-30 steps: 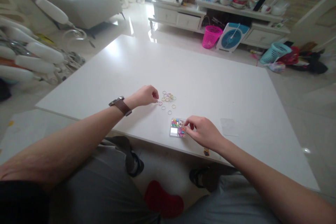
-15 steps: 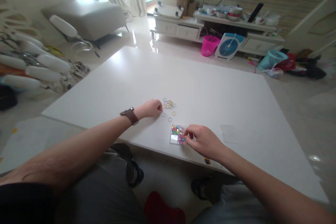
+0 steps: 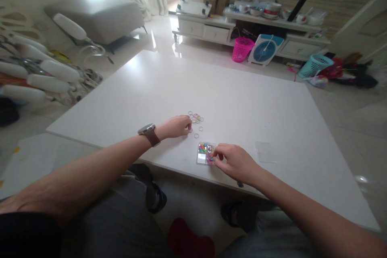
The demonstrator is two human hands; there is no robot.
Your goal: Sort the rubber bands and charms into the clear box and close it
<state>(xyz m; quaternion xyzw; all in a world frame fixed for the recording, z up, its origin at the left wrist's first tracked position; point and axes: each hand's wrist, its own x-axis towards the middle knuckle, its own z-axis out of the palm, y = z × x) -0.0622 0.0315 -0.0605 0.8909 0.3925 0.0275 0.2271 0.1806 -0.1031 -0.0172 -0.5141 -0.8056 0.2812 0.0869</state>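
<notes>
My left hand (image 3: 180,125), with a watch at its wrist, is closed, its fingertips down on a thin ring (image 3: 190,131) on the white table (image 3: 242,100). Just beyond it lies a loose cluster of thin coloured rings (image 3: 196,119); a yellowish ring (image 3: 201,129) and a bluish ring (image 3: 196,136) lie apart. My right hand (image 3: 234,161) pinches the right edge of a small clear compartment box (image 3: 202,159). Small bright pieces fill some of its compartments, silvery rings (image 3: 211,149) sit in another, and the front left one looks bare. The fingers partly cover its right side.
A clear flat lid (image 3: 265,152) lies to the right of my right hand. Small dark and coloured pieces (image 3: 240,184) lie at the table's front edge, partly behind my right wrist. Farther off on the floor stand a pink basket (image 3: 242,50) and a blue fan (image 3: 266,49).
My left hand has moved slightly right, and its fingertips now partly cover a ring that lay in the open beside it. My right hand stays at the box. The view has shifted slightly.
</notes>
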